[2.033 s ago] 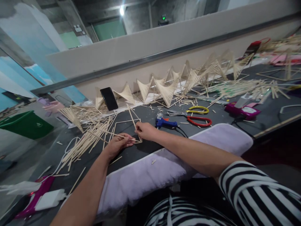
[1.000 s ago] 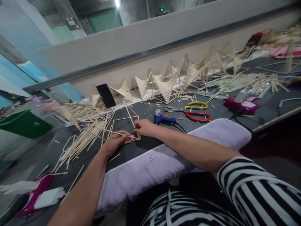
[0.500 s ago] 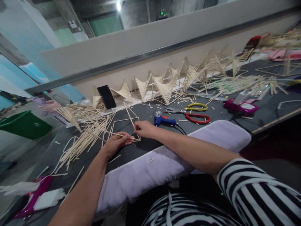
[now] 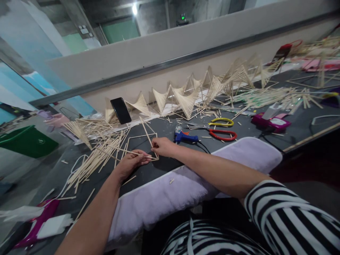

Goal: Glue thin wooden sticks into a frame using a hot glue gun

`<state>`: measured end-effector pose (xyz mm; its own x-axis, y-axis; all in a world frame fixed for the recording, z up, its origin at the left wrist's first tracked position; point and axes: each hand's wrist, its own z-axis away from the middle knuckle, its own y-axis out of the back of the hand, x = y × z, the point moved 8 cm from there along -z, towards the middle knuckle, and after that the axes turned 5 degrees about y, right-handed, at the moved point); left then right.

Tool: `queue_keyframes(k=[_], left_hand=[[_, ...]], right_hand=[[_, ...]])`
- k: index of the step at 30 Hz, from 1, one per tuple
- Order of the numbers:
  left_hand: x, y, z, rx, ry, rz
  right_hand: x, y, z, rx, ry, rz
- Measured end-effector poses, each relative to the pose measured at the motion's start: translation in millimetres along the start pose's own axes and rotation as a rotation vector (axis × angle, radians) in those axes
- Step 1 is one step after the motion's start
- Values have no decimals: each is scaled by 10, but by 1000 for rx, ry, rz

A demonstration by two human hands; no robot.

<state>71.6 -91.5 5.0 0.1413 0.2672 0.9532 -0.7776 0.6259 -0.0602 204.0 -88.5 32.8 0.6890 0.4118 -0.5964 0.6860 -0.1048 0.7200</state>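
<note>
A frame of thin wooden sticks [image 4: 140, 135] rests on the dark table in front of me, with some sticks rising at an angle. My left hand [image 4: 135, 159] pinches a wooden stick near the frame's front corner. Just right of it, my right hand [image 4: 161, 146] has its fingertips closed on a slanting stick of the same frame. Beyond my right wrist lie a blue glue gun [image 4: 186, 136] and scissors [image 4: 221, 129] with one yellow and one red handle. Left of my left hand spreads a pile of loose sticks [image 4: 98, 159].
Twisted stick models [image 4: 183, 95] line the wall behind a propped black phone [image 4: 120, 110]. A magenta device [image 4: 271, 122] sits at right, another magenta device [image 4: 39, 223] at front left. A lilac padded cushion [image 4: 159, 198] borders the table's front edge. A green bin [image 4: 29, 141] stands at left.
Both hands stay at the stick frame with almost the same grip. The view has shifted very slightly; nothing is let go or picked up.
</note>
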Motion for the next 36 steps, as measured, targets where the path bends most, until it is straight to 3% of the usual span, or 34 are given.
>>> queue_keyframes(k=[36], left_hand=[[-3, -5, -1, -8, 1, 8]], right_hand=[[-9, 15, 8, -1, -11, 10]])
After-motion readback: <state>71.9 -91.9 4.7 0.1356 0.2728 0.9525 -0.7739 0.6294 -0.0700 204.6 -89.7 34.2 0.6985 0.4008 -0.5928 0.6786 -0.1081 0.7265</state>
